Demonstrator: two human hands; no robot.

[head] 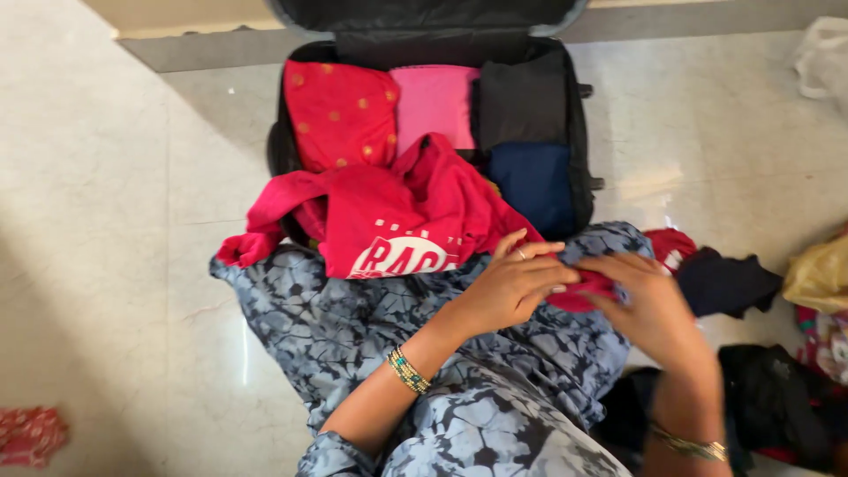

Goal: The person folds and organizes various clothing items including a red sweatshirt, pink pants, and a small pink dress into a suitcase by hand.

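Blue-grey floral fabric [371, 336] covered the person's lap nearest the camera, and both forearms reached forward over it. On the left wrist sat beaded bangles [407, 371]; a gold bracelet [689, 446] ringed the right. Left hand [512, 287] was curled, fingers closed over the edge of a red T-shirt [397, 221], a ring showing on one finger. Right hand [649, 305] lay just beside it, fingers bent and pinching the same red edge, though motion blur hid the exact grip. That shirt, with a white print on its front, was draped from the lap up over the near rim of an open black suitcase [579, 132] on the pale floor.

It looked soft, light and limp, likely to sag and slide wherever unsupported, so a hold at the hem or shoulder seams would seem to control it best.

Inside the case lay a folded red cloth with gold dots [340, 110], a pink piece [433, 102], a dark grey one [521, 102] and a navy one [533, 181]. Loose dark clothes [729, 283] lay at the right.
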